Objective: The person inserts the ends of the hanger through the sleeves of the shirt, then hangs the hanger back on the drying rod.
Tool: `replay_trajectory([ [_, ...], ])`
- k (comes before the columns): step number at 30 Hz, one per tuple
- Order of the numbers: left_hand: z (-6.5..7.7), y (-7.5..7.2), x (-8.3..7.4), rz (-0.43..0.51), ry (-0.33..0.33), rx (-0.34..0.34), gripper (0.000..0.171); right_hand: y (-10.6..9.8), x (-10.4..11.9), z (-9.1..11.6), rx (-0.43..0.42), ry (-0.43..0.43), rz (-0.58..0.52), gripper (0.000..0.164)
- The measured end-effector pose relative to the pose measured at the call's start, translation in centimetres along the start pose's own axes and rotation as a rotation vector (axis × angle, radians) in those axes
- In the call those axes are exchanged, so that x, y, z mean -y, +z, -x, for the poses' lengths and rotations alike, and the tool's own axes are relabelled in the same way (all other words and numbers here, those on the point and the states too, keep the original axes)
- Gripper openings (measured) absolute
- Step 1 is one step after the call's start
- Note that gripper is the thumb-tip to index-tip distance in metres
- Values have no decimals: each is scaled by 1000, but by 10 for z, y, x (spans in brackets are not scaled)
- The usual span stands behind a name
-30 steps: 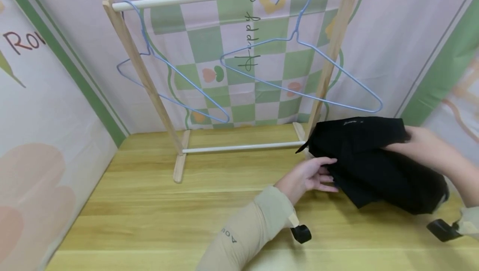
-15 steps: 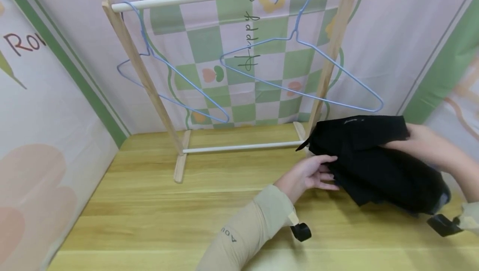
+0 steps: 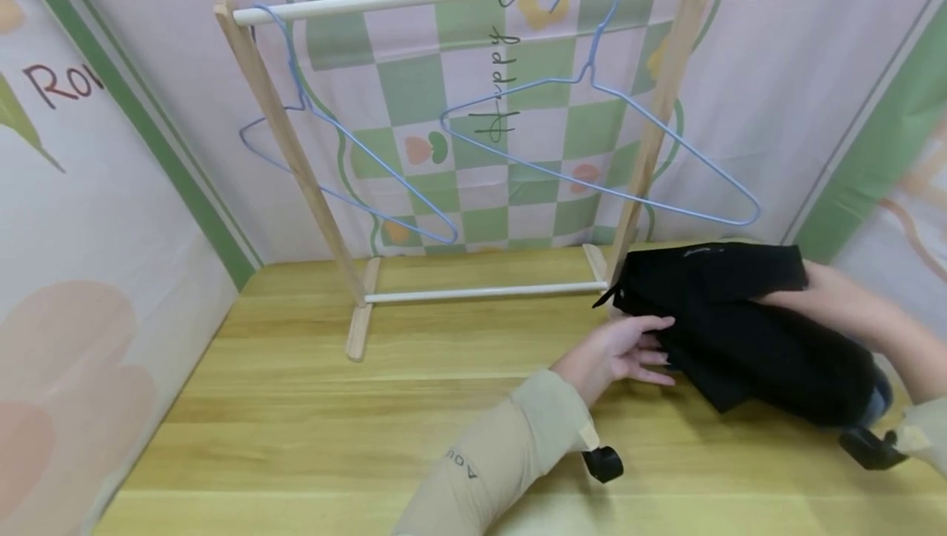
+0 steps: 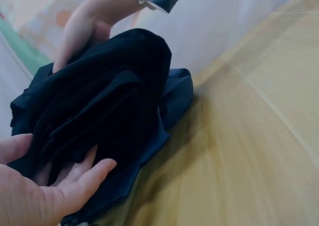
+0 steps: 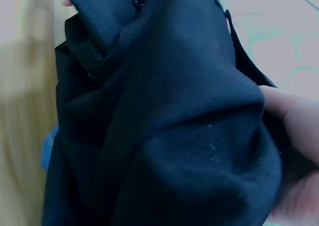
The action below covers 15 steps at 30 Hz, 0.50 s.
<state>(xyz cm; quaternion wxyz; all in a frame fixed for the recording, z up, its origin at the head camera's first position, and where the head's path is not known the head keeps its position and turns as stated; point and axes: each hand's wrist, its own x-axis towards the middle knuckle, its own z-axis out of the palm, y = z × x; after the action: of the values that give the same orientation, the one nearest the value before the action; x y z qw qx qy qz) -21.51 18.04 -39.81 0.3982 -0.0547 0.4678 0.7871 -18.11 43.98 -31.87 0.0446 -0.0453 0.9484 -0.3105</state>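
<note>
1 right hand (image 3: 832, 298) grips, and 1 left hand (image 3: 617, 351), fingers loosely extended, touches, a bunched black cloth garment (image 3: 755, 347) beside a pale wooden rack (image 3: 314, 199).
2 light-blue wire hangers (image 3: 592, 61) hang bare; handling looks underway, nothing hung yet.

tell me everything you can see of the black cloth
The black cloth looks soft and matte, bunched into loose folds, with small pale marks near its far edge and a thin pointed flap at its left end. Bluish fabric shows beneath; whether it is the same piece is unclear. It is over the right side of the table, near the rack. The right grip holds its right edge; the left grip touches its left.
</note>
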Motion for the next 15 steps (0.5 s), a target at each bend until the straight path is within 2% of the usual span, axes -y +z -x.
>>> replay_trajectory([
  [6,3,-2,-5,6,2,11,61,4,5,1,-79,-60,-7,63],
  [15,13,-3,-15,-7,-1,47,61,3,10,1,-144,-56,-77,63],
])
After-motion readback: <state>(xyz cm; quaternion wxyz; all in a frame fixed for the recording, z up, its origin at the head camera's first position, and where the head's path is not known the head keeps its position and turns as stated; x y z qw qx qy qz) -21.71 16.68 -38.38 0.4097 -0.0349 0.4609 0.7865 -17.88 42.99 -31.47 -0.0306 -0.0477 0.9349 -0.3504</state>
